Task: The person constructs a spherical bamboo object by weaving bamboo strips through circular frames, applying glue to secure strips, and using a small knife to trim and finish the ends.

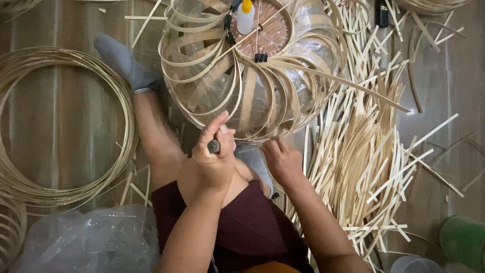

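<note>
A round frame of curved bamboo strips (252, 71) rests on the floor against my legs, with a wooden disc at its centre and black clips on it. My left hand (214, 159) is closed around a dark-handled tool (213, 146), thumb raised against the frame's lower rim. My right hand (282, 161) pinches the lower edge of the frame beside it, fingers curled on a strip. A small white glue bottle with a yellow cap (246, 16) lies on the disc.
A heap of loose bamboo strips (364, 151) lies to the right. Coiled bamboo hoops (60, 126) lie on the left. A clear plastic bag (86, 242) sits at bottom left, a green container (462, 240) at bottom right. My grey-socked foot (124, 63) stretches leftward.
</note>
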